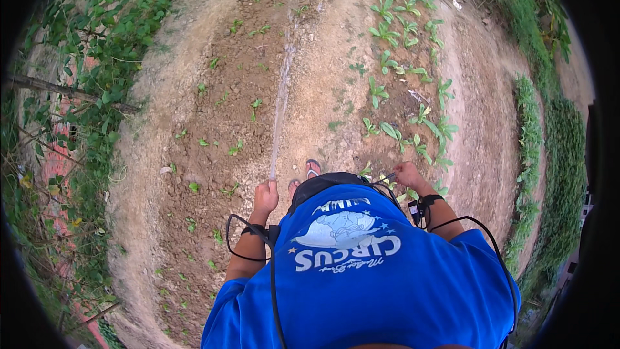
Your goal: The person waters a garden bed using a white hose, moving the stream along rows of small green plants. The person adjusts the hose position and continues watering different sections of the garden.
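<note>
My left hand (266,196) is closed at the lower middle, its thumb up at the place where a stream of water (282,92) starts. The stream runs forward over the bare soil to the top of the view. Whatever my left hand grips, likely a hose end, is hidden by the fingers. My right hand (407,174) is held at my right side, its fingers pinched on a thin dark cord (387,179) near my waist. Small seedlings (236,148) stand in the brown soil bed (242,82) to the left of the stream.
Larger leafy plants (385,34) grow in rows in a bed on the right. A dirt path (319,92) runs between the beds. Climbing vines (101,58) with a wooden pole (72,92) line the left side. Taller green plants (528,169) edge the far right. My sandaled foot (313,168) is on the path.
</note>
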Action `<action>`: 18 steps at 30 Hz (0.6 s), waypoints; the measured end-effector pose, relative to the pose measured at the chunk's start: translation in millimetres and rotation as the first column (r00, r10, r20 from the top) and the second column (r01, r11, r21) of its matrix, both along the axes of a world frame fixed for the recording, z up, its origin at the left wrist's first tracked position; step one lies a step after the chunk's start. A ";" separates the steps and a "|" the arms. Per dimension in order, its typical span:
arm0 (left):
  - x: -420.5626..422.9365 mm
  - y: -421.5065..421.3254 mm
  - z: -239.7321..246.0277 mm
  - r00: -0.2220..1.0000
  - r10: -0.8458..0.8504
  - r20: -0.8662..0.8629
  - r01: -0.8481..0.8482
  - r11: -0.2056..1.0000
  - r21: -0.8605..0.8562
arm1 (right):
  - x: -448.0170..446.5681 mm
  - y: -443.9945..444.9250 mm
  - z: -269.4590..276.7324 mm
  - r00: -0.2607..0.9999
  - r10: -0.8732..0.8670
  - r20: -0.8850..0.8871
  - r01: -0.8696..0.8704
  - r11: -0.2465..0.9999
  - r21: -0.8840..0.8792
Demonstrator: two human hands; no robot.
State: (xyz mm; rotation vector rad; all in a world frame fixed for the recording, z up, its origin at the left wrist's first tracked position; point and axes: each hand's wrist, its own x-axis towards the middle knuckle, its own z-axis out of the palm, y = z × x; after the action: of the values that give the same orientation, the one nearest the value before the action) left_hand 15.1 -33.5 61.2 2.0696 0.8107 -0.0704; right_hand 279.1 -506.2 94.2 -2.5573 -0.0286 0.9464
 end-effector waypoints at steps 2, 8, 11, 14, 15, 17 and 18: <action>0.9 0.4 -0.3 1.000 0.010 -0.027 -0.011 0.999 -0.043 | 4.0 3.1 3.5 0.995 0.092 0.029 -0.092 0.996 0.015; 1.2 -0.3 0.5 1.000 0.026 -0.018 -0.027 0.998 -0.051 | 8.7 11.5 16.3 0.994 0.110 0.005 -0.110 0.994 0.017; 0.7 -1.4 0.5 0.999 0.043 -0.003 -0.043 0.998 -0.054 | 12.9 14.1 16.0 0.994 0.112 0.002 -0.112 0.993 0.031; -0.3 -1.7 0.0 0.999 0.038 -0.013 -0.038 0.999 -0.033 | 16.3 14.7 14.5 0.995 0.097 -0.018 -0.096 0.995 0.011; -0.2 -1.6 -0.3 0.998 0.041 -0.038 -0.042 0.999 -0.023 | 18.2 14.8 14.3 0.997 0.052 -0.053 -0.053 0.998 -0.016; -0.4 -1.9 -0.5 0.999 0.047 -0.014 -0.047 0.999 -0.013 | 21.8 16.2 12.7 0.988 0.151 0.043 -0.151 0.989 -0.006; -0.4 -1.9 -0.4 0.998 0.057 -0.029 -0.057 0.998 -0.014 | 22.7 16.2 11.8 0.992 0.126 0.030 -0.125 0.992 -0.033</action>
State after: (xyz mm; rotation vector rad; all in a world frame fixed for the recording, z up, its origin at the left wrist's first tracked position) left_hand 14.7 -35.4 60.8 2.0339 0.8836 -0.0740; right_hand 301.9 -490.0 106.0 -2.6247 -0.1875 0.9586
